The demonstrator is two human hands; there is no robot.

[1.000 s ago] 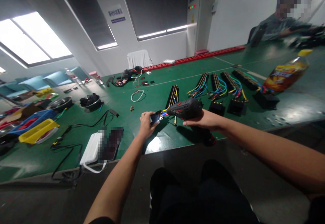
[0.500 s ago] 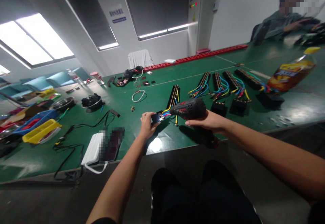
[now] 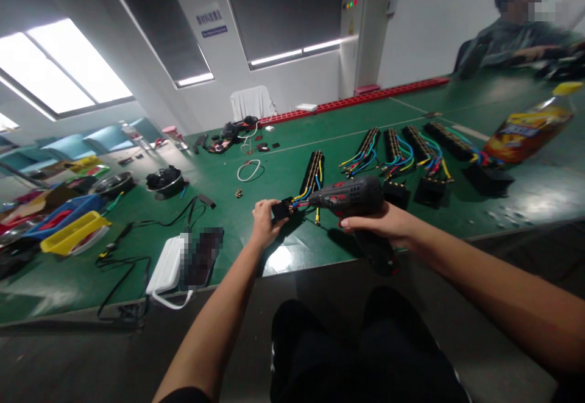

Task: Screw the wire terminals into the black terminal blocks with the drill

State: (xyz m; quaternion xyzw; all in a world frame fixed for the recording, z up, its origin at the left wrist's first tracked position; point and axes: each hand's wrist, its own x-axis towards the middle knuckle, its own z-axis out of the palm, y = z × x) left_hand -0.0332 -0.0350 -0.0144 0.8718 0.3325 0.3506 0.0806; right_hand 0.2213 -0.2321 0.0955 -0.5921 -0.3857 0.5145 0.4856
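Note:
My left hand is closed on a small black connector block with blue, yellow and red wires, near the front edge of the green table. My right hand grips a black and red electric screwdriver, whose tip points left at the block's wired end. The wires run back to a long black terminal strip lying on the table just behind.
Several more wired terminal strips and black boxes lie to the right, by an orange drink bottle. A white box with cables, yellow and blue trays sit left. Another person sits at the far right.
The screwdriver and my right hand have shifted slightly right. My left hand has turned the block, so its blue face no longer shows.

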